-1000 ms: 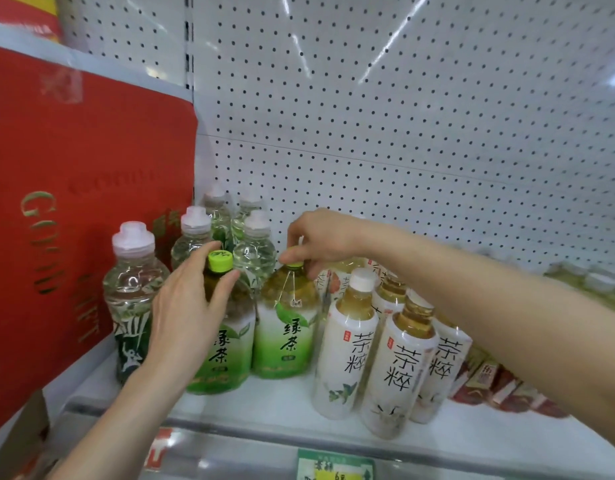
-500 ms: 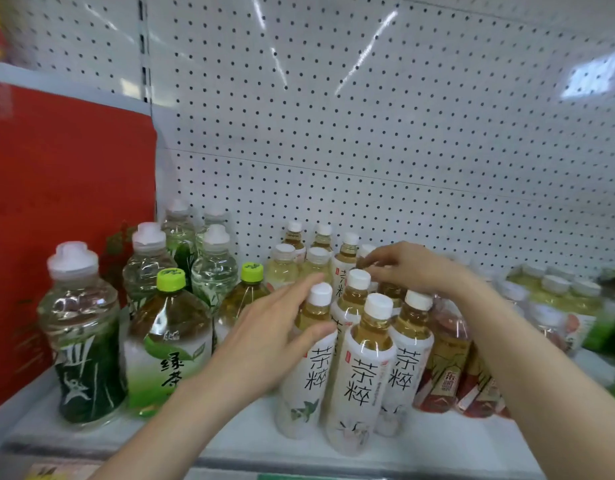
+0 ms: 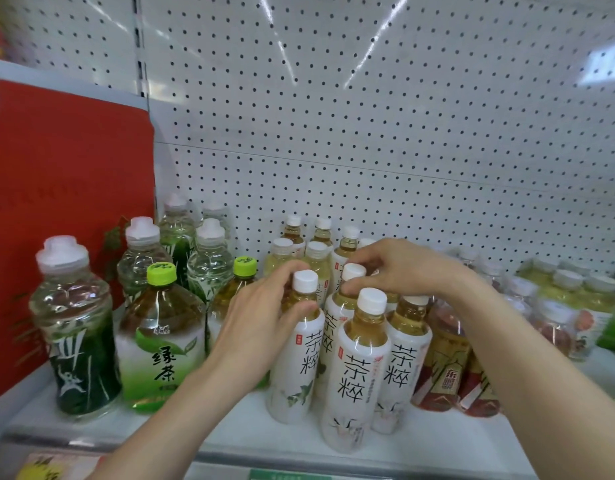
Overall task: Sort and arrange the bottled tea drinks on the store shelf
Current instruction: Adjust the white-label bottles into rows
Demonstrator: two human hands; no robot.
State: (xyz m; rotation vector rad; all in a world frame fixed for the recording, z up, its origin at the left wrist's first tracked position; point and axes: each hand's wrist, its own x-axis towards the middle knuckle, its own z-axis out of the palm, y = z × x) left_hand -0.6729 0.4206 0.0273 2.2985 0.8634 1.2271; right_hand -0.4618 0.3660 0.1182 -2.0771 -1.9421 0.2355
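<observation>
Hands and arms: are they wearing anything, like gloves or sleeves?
No, nothing. The left hand and the right hand are bare, with no gloves, rings, watch or bracelet. No sleeves show either, right to the picture's edge.

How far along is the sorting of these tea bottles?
Looks done: two green-capped green tea bottles stand upright together at the left. In hand: the left hand grips the neck of a front white-label bottle; the right hand pinches the cap of a second white-label bottle behind it. Left: the white-label cluster stands bunched, not in rows, against the red-label bottles.
</observation>
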